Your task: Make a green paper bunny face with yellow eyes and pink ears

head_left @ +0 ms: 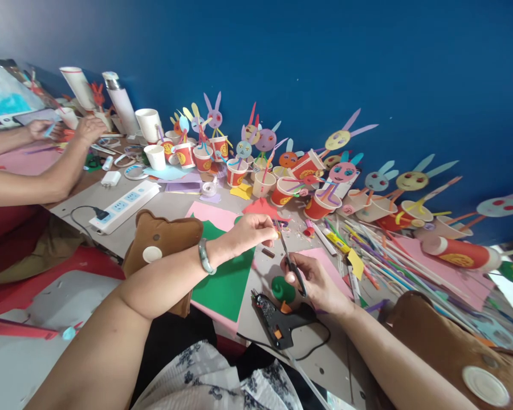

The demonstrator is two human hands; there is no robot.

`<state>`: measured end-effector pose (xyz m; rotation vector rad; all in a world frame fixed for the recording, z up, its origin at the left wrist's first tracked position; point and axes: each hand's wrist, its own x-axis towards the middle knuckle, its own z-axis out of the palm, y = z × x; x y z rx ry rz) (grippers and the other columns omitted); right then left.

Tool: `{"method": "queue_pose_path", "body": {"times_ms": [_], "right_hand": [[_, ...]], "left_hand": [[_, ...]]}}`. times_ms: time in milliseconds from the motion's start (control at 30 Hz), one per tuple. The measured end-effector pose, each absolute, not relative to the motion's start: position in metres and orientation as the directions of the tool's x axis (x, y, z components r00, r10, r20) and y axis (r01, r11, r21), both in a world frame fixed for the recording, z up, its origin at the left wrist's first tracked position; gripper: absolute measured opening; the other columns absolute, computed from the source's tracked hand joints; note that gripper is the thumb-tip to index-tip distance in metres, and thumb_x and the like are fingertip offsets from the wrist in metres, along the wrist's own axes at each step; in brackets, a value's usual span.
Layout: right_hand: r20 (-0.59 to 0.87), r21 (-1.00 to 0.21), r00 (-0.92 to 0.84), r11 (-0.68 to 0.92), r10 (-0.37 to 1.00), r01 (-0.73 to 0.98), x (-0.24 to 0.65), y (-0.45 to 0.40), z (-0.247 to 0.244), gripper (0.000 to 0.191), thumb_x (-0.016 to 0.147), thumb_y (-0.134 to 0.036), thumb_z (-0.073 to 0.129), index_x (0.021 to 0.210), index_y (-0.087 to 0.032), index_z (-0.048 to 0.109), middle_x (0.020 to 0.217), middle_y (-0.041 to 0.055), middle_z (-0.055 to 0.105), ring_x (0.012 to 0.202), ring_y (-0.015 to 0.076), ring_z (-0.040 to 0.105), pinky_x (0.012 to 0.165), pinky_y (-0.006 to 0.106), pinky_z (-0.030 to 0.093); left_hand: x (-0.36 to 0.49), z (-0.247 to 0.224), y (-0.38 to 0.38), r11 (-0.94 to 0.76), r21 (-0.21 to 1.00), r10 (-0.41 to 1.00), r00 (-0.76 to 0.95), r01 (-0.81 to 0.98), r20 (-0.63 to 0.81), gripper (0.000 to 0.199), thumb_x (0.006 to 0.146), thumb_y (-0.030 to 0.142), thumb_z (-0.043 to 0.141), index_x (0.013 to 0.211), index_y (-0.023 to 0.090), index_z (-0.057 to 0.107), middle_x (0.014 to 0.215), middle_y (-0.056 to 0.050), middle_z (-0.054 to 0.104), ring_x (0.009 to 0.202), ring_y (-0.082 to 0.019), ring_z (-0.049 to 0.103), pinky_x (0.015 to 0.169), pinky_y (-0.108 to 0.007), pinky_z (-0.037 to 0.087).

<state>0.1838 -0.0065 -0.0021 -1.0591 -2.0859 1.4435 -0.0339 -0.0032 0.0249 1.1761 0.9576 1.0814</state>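
Observation:
My right hand (314, 282) grips a pair of dark-handled scissors (288, 253), their blades pointing up and away from me. My left hand (252, 234), with a green bangle (204, 257) on the wrist, is closed in a pinch beside the blade tips. Whatever it pinches is too small to make out. Below the scissors lie a green paper circle (283, 288) and a black glue gun (277, 322) with its cord. Under my left forearm are green paper (224, 285) and pink paper (207, 212). A red paper piece (263, 209) lies just beyond my left hand.
Paper cups with rabbit-faced figures (320, 202) line the blue wall. Pipe cleaners (393, 270) are spread at right. Brown cushions (165, 236) flank me on both sides. A white power strip (126, 206) sits at left, near a co-worker's hands (89, 128) and a thermos (122, 105).

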Motion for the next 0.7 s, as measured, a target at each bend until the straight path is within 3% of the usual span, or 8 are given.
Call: {"method": "queue_pose_path", "body": {"times_ms": [167, 300, 433, 533, 700], "right_hand": [[-0.061, -0.915, -0.588, 0.19, 0.807, 0.356, 0.184, -0.005, -0.009, 0.05, 0.08, -0.066, 0.066, 0.069, -0.02, 0.053, 0.065, -0.001, 0.053, 0.062, 0.0136, 0.045, 0.058, 0.027, 0.036], [0.072, -0.892, -0.463, 0.265, 0.883, 0.366, 0.185, 0.0, -0.018, 0.044, 0.083, -0.061, 0.064, 0.069, -0.021, 0.052, 0.066, -0.0006, 0.054, 0.064, 0.0148, 0.047, 0.06, 0.028, 0.038], [0.161, -0.777, -0.373, 0.35, 0.914, 0.522, 0.187, 0.008, -0.019, 0.039, 0.086, -0.053, 0.062, 0.066, -0.023, 0.046, 0.062, -0.0014, 0.051, 0.061, 0.0147, 0.044, 0.058, 0.028, 0.035], [0.164, -0.57, -0.427, 0.439, 0.889, 0.694, 0.193, 0.016, -0.012, 0.033, 0.087, -0.045, 0.057, 0.065, -0.023, 0.047, 0.061, -0.0002, 0.054, 0.059, 0.0156, 0.046, 0.059, 0.03, 0.034], [0.059, -0.014, -0.476, 0.478, 0.877, 0.878, 0.204, 0.026, 0.006, 0.028, 0.089, -0.037, 0.054, 0.066, -0.021, 0.054, 0.075, 0.0056, 0.068, 0.068, 0.0187, 0.058, 0.072, 0.034, 0.036]], "left_hand": [[-0.035, 0.025, -0.004, 0.041, 0.99, 0.973, 0.23, -0.132, -0.01, 0.013, 0.076, 0.019, 0.064, 0.065, 0.014, 0.058, 0.061, 0.001, 0.062, 0.061, -0.008, 0.059, 0.067, -0.022, 0.048], [-0.034, 0.024, -0.003, 0.052, 0.99, 0.975, 0.223, -0.128, -0.022, 0.017, 0.077, 0.025, 0.067, 0.066, 0.013, 0.063, 0.062, 0.0, 0.064, 0.061, -0.009, 0.059, 0.067, -0.023, 0.048], [-0.033, 0.02, 0.001, 0.061, 0.992, 0.976, 0.213, -0.109, -0.036, 0.02, 0.079, 0.028, 0.066, 0.067, 0.013, 0.066, 0.065, -0.003, 0.067, 0.064, -0.01, 0.061, 0.068, -0.024, 0.048], [-0.034, 0.016, 0.004, 0.054, 0.994, 0.977, 0.212, -0.097, -0.033, 0.021, 0.079, 0.031, 0.066, 0.069, 0.013, 0.067, 0.066, -0.003, 0.067, 0.064, -0.011, 0.061, 0.07, -0.025, 0.05], [-0.034, 0.01, 0.007, 0.016, 0.996, 0.979, 0.204, -0.092, 0.003, 0.02, 0.075, 0.029, 0.071, 0.067, 0.013, 0.063, 0.065, -0.001, 0.066, 0.064, -0.009, 0.06, 0.069, -0.024, 0.049]]}}
